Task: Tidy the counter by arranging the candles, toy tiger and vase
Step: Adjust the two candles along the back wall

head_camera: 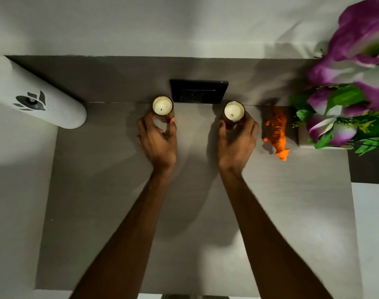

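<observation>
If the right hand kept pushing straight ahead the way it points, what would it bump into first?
The right hand already wraps the right candle. Going straight on, candle and hand would probably meet the grey wall right behind it, just beside the black wall plate. Depth is hard to judge.

A person's left hand and right hand each grip a glass candle on a grey counter; an orange toy tiger stands just right of the right hand, beside a flower-filled vase.
</observation>
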Demonstrator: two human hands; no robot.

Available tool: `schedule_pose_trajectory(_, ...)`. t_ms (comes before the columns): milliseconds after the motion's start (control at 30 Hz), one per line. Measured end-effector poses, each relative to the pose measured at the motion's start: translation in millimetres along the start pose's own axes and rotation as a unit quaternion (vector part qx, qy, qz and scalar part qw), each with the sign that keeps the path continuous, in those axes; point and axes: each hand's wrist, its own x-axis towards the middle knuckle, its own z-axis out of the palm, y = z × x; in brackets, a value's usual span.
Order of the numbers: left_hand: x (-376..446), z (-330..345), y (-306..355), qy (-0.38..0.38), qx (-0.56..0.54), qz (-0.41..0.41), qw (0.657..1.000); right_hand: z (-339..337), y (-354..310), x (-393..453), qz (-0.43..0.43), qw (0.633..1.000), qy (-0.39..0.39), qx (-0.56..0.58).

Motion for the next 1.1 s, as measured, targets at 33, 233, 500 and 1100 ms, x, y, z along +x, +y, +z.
schedule_pose_trajectory(33, 4, 0, 1, -0.006, 0.007, 0.002, 1.000, 0, -2, 5, 0.000, 1.000, 0.001, -0.001)
schedule_pose_trajectory(233, 16, 1, 0, -0.025, 0.047, 0.014, 0.998, 6, -5, 19, -0.034, 0.999, -0.042, -0.010)
schedule_pose_trajectory(500, 16, 2, -9, -0.034, 0.076, 0.031, 0.996, -10, -12, 8, -0.053, 0.997, -0.053, -0.027)
schedule_pose_trajectory(1100, -135, 12, -28, -0.179, 0.269, 0.317, 0.892, -104, 41, -3, -0.070, 0.993, 0.040, -0.091)
